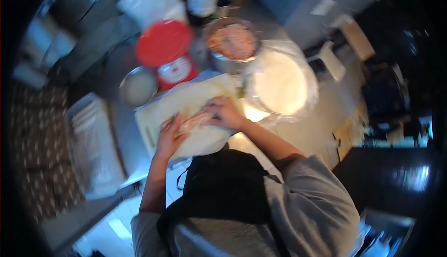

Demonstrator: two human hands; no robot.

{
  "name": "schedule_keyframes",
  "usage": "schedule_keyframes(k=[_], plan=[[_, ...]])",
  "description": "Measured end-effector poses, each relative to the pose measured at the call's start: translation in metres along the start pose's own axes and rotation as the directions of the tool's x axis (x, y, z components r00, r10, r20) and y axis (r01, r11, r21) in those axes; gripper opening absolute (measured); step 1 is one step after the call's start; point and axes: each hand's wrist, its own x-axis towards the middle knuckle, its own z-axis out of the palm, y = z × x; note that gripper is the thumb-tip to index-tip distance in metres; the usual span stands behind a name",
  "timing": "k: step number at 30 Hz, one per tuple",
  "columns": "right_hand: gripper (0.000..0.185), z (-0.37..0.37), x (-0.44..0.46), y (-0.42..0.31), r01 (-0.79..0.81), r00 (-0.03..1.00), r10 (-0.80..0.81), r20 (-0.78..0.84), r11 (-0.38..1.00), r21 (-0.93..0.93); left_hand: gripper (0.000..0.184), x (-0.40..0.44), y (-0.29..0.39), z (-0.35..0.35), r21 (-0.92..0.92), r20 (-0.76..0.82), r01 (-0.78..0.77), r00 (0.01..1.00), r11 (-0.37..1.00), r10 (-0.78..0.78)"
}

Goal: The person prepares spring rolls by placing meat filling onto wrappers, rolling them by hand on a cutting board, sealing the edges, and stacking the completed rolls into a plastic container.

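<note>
A pale cutting board (163,110) lies at the table's front edge. Across its middle lies a strip of pinkish filling (193,121), on or in something pale that blurs into the board. My left hand (171,136) has its fingers curved round the strip's left end. At the right end my right hand (222,113) closes its fingers on the strip. Behind the board stand a red scale (177,71) with a round red pan (164,43) and a metal bowl of orange-pink filling (233,40).
A large round of stacked pale sheets (279,82) in clear plastic is right of the board. Left are a small metal bowl (138,87) and a long tray (118,152) holding pale rolls. A white plastic bag (151,1) stands behind the scale.
</note>
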Motion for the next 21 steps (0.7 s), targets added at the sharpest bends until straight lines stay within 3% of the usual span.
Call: schedule_keyframes(k=[1, 2, 3, 5, 8, 11, 14, 17, 21], plan=[[0.066, -0.011, 0.003, -0.011, -0.104, 0.991, 0.099, 0.092, 0.993, 0.052, 0.045, -0.001, 0.010, -0.005, -0.024, -0.072, -0.016, 0.997, 1.000, 0.015], [0.071, -0.018, 0.006, -0.019, -0.096, 0.990, 0.097, 0.100, 0.995, -0.018, 0.044, -0.002, 0.015, -0.008, -0.050, -0.143, -0.048, 0.989, 0.998, 0.040], [0.061, -0.015, 0.010, -0.024, -0.017, 1.000, 0.017, -0.005, 0.998, -0.053, 0.041, -0.005, 0.016, -0.009, -0.045, -0.142, -0.036, 0.989, 0.998, 0.029], [0.042, -0.007, 0.020, -0.034, 0.048, 0.998, -0.048, 0.033, 0.999, -0.019, 0.035, -0.006, 0.013, -0.005, -0.047, -0.135, -0.045, 0.990, 0.998, 0.038], [0.018, 0.026, 0.030, -0.037, 0.142, 0.988, -0.142, -0.063, 0.990, -0.004, 0.029, -0.003, 0.004, 0.021, -0.178, -0.126, 0.081, 0.986, 0.981, -0.105], [0.015, 0.024, 0.029, -0.028, 0.058, 0.998, -0.059, -0.013, 0.995, -0.084, 0.027, -0.006, -0.014, 0.018, -0.204, -0.093, 0.109, 0.987, 0.973, -0.130], [0.010, 0.014, 0.026, -0.025, 0.041, 0.994, -0.027, -0.106, 0.990, 0.138, 0.028, -0.011, -0.018, 0.009, -0.250, -0.092, 0.049, 0.993, 0.967, -0.074], [0.011, 0.009, 0.019, -0.022, 0.013, 0.997, -0.007, -0.078, 0.996, 0.089, 0.032, -0.007, 0.012, -0.003, -0.061, -0.231, -0.016, 0.973, 0.998, 0.001], [0.014, 0.015, 0.008, 0.003, -0.029, 0.996, 0.042, -0.075, 0.984, 0.175, 0.046, -0.009, -0.017, 0.007, -0.008, -0.043, 0.014, 0.999, 1.000, -0.015]])
